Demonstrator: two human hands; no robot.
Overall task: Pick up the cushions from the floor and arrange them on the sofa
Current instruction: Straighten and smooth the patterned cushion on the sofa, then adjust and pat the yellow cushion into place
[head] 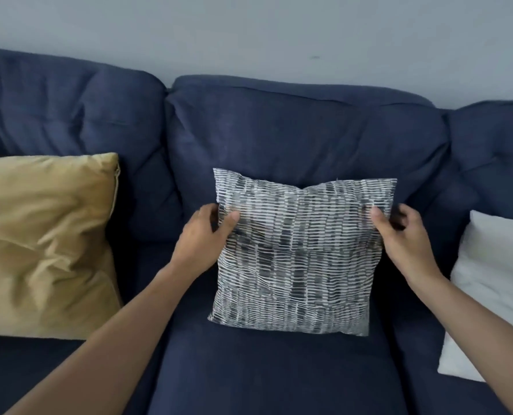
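Your left hand [205,232] pinches the patterned cushion [297,253] at its upper left edge, thumb on the front face, fingers tucked behind. Your right hand [398,232] does the same at the upper right edge, thumb in front, fingers curled round the back. Both closed on the fabric. The cushion stands nearly upright on the middle seat of the sofa [279,369], bottom edge on the seat, top leaning against the middle back pad. Its top corners stick up; the top edge sags between them. The gold cushion [45,244] sits on the left seat, propped against the back, well apart from the patterned one. The white cushion [494,298] is on the right seat, cut off by the picture's right edge, just beside your right forearm.
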